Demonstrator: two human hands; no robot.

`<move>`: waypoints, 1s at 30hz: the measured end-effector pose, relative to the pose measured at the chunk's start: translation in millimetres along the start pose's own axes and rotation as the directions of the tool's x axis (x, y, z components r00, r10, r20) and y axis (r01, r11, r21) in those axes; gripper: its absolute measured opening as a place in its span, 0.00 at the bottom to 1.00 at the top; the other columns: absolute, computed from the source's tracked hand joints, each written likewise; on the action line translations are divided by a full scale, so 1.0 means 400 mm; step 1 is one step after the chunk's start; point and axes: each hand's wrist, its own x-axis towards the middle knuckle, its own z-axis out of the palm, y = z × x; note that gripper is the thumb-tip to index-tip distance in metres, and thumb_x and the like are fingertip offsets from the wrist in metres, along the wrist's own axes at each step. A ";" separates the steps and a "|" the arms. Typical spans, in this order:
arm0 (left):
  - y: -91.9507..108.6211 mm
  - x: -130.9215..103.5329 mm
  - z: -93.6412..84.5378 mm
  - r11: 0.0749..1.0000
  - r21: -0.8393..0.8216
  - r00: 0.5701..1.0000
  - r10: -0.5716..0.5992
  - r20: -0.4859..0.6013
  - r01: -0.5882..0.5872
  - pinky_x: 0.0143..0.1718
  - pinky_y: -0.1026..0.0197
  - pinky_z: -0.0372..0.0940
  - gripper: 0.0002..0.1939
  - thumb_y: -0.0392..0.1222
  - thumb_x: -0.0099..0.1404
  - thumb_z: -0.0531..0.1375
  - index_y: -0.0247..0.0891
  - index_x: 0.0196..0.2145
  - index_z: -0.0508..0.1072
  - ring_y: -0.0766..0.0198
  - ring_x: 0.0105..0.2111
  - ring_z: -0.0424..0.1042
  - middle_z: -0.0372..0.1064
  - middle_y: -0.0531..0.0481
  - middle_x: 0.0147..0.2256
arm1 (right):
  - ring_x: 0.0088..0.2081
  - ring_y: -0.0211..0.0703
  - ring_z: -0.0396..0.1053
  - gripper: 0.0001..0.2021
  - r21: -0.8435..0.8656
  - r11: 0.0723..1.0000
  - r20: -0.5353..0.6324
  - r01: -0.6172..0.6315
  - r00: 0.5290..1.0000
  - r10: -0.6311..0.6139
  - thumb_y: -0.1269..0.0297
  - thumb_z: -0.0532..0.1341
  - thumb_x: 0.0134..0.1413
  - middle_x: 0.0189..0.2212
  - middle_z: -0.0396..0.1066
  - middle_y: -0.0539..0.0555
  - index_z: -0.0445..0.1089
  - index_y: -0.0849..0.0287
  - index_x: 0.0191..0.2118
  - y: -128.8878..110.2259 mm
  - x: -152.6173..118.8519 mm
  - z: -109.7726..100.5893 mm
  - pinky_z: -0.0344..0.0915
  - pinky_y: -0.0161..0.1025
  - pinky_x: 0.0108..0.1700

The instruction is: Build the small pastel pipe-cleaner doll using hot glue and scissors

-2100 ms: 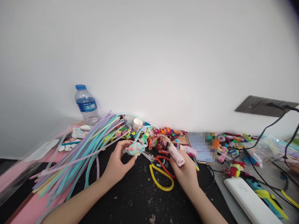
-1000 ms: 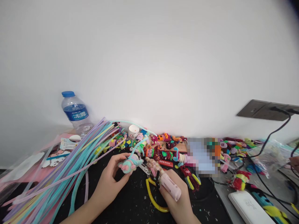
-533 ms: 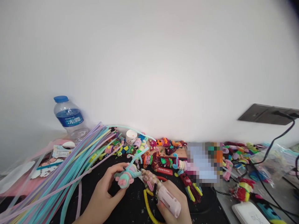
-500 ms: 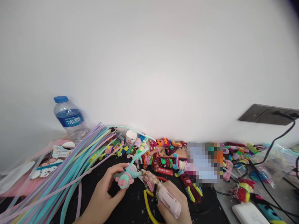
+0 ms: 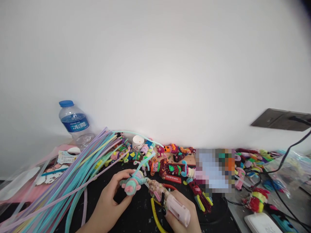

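Between the thumb and fingers of my left hand is a small pipe-cleaner figure, teal and pink with round pink ears. One teal strand sticks up from it toward the upper right. My right hand is wrapped round a pale pink hot glue gun, its front crusted with brownish lumps. The gun's nozzle points up and left, close against the right side of the figure; whether it touches I cannot tell. A yellow pipe cleaner lies beneath the gun on the black mat.
Long pastel pipe cleaners lie in a bundle at left, before a water bottle. Several finished figures and a paper cup line the back. At right are a white device, black cables and a wall socket.
The whole view has shifted slightly, so the background sits a little further right. Both hands keep their grips, and the glue gun stays close to the figure.
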 end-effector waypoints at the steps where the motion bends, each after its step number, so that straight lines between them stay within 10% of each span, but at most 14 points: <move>1: 0.001 0.000 0.000 1.000 0.009 1.000 0.005 -0.002 -0.005 0.50 0.50 0.63 0.15 0.37 0.60 0.56 0.44 0.44 0.57 0.53 0.51 0.64 0.61 0.42 0.52 | 0.21 0.38 0.61 0.06 0.018 1.000 -0.001 -0.017 1.000 0.018 0.62 0.57 0.48 0.20 0.62 0.49 0.66 0.59 0.28 -0.004 0.000 0.000 0.59 0.33 0.23; 14: 0.035 0.004 -0.008 0.982 0.093 0.986 0.157 0.061 -0.162 0.46 0.53 0.65 0.13 0.33 0.60 0.55 0.44 0.43 0.60 0.54 0.50 0.66 0.65 0.42 0.49 | 0.20 0.41 0.65 0.10 0.088 0.989 -0.119 -0.121 0.984 0.131 0.58 0.60 0.46 0.17 0.67 0.51 0.67 0.57 0.22 -0.003 -0.026 0.007 0.65 0.34 0.22; 30: 0.049 0.001 -0.015 0.924 0.143 0.931 0.335 0.142 -0.354 0.48 0.57 0.64 0.18 0.27 0.59 0.55 0.48 0.43 0.61 0.60 0.50 0.67 0.65 0.48 0.50 | 0.30 0.51 0.73 0.16 0.162 0.968 -0.210 -0.193 0.952 0.225 0.60 0.69 0.39 0.31 0.75 0.60 0.72 0.61 0.36 0.050 -0.060 0.006 0.71 0.43 0.29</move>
